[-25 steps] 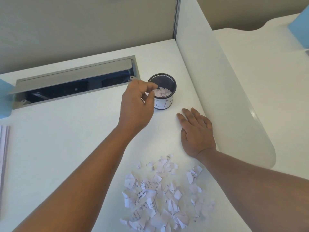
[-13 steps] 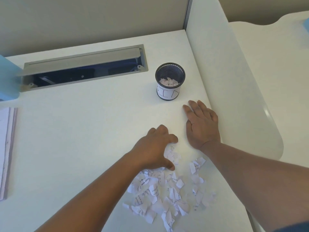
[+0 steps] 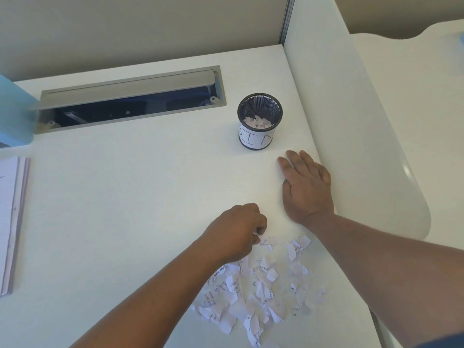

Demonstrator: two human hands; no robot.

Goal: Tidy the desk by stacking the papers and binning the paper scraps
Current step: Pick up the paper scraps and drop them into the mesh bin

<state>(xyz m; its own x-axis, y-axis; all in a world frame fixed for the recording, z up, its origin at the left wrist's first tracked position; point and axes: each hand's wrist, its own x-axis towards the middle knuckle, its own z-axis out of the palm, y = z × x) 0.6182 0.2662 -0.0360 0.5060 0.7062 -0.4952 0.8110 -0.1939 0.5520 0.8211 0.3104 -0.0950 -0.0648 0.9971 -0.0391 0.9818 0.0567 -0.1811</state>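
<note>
Paper scraps (image 3: 261, 290) lie heaped on the desk (image 3: 125, 209) nearest the viewer. Left hand (image 3: 237, 233) at the heap's far edge, fingers curled shut, pinching a few scraps. Right hand (image 3: 305, 187) just beyond, flat on the desk, fingers spread, holding nothing. Farther back, mesh cup (image 3: 259, 120) upright, scraps inside. Stacked papers (image 3: 11, 222) at far left edge.

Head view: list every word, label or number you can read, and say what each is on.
"BIN", handwritten on the white label around the mesh cup.
"ions, and" on a scrap near the left arm.
"clean" on a scrap in the pile.
Other print on the scraps, and on those in the cup: too small or cut off to read.
Paper stack at the left edge: no legible text.
</note>
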